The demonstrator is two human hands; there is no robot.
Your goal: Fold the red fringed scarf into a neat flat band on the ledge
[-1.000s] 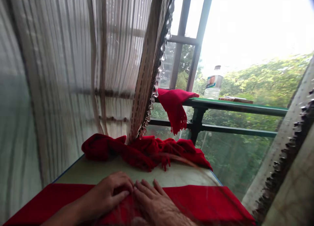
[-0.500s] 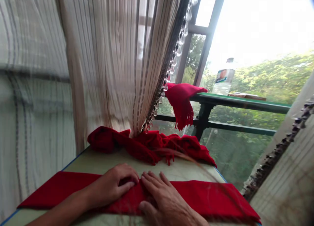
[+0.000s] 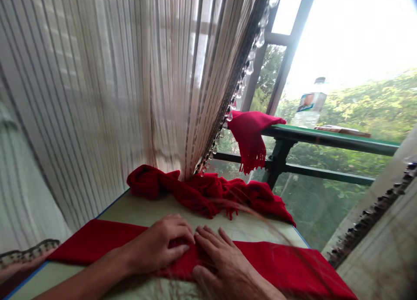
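A red scarf [image 3: 276, 258], folded into a long flat band, lies across the near part of the pale table [image 3: 143, 211]. My left hand [image 3: 166, 243] rests on its middle, fingers loosely bent and a gap showing between thumb and forefinger. Right beside it, my right hand [image 3: 221, 261] lies flat on the cloth with fingers stretched out. The fingertips of both hands are close together near the scarf's far edge. Farther back on the table, a crumpled heap of red scarves [image 3: 205, 191] with some fringe showing sits in loose folds.
A sheer striped curtain [image 3: 107, 96] with bead trim hangs at the left, touching the table's far side. Another beaded curtain [image 3: 387, 230] is at the right. Beyond, a fringed red scarf [image 3: 250, 139] drapes over a green railing [image 3: 339, 139], which bears a plastic bottle [image 3: 309, 109].
The view has shifted, so the table's near edge and more of the folded scarf show. The curtain at the left has swayed. Both hands stay on the scarf, hardly moving over it.
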